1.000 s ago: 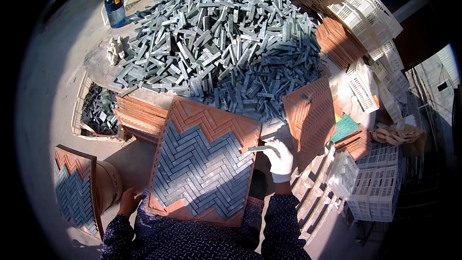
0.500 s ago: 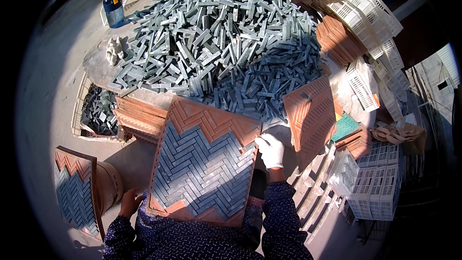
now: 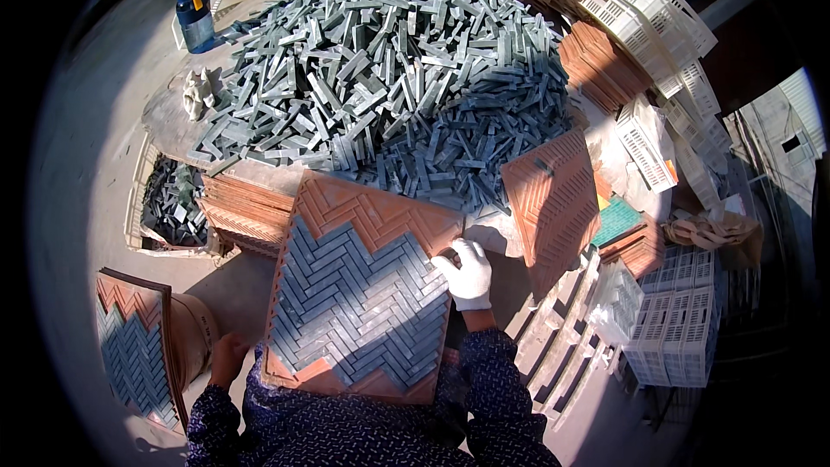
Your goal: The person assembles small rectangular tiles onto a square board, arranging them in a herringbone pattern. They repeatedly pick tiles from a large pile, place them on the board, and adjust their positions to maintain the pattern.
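On my lap rests a reddish-brown mould tray (image 3: 363,199) with a grooved herringbone pattern. Grey stone strips (image 3: 363,294) fill its middle in zigzag rows, with bare grooves showing at the top and the lower edge. My right hand (image 3: 469,277), in a white glove, is over the tray's right edge, thumb and fingers curled together at the end of a row; what they pinch, if anything, is hidden. My left hand (image 3: 228,358) is bare and hangs left of the tray, fingers curled in; I cannot see anything in it.
A large heap of loose stone strips (image 3: 380,78) lies ahead. A filled tray (image 3: 134,355) leans on a drum (image 3: 194,329) at left. Stacked trays (image 3: 246,207), a crate of dark pieces (image 3: 138,199), a leaning tray (image 3: 553,207) and white crates (image 3: 670,320) stand around.
My right hand has moved left from beside the tray's edge onto it, at the end of a strip row. My left hand has shifted slightly; the tray stays on my lap.
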{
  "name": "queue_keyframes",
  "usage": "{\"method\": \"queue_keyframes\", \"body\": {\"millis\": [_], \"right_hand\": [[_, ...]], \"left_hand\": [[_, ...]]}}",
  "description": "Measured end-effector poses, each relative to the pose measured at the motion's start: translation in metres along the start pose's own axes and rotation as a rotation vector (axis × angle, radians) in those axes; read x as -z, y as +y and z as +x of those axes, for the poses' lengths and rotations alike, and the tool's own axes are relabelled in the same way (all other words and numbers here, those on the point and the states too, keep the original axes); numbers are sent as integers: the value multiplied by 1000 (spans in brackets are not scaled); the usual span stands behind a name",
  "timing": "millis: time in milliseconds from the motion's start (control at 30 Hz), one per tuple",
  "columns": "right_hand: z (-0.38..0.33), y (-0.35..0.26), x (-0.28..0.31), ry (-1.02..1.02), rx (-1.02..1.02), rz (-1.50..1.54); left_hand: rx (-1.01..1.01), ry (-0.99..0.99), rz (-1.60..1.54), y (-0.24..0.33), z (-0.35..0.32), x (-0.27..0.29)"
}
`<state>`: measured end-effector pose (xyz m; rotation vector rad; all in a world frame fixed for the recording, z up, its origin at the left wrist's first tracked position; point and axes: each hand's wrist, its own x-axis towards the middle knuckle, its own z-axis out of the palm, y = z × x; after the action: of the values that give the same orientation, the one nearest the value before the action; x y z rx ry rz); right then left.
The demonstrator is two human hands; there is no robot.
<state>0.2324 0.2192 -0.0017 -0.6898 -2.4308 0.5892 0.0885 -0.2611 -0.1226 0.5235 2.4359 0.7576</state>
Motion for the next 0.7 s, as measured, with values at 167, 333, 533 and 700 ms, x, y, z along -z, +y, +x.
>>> {"method": "queue_keyframes", "body": {"millis": [167, 333, 533, 700], "right_hand": [[-9, -1, -3, -24, -89, 38], [-6, -10, 1, -163, -251, -96], [-32, -5, 3, -133, 55, -311], [-57, -23, -2, -216, 29, -343]], "left_hand": [[-79, 54, 25, 12, -3, 12], [-90, 70, 33, 20, -4, 15], [-56, 302, 32, 17, 18, 29], [-294, 413, 63, 189, 5, 77]]}}
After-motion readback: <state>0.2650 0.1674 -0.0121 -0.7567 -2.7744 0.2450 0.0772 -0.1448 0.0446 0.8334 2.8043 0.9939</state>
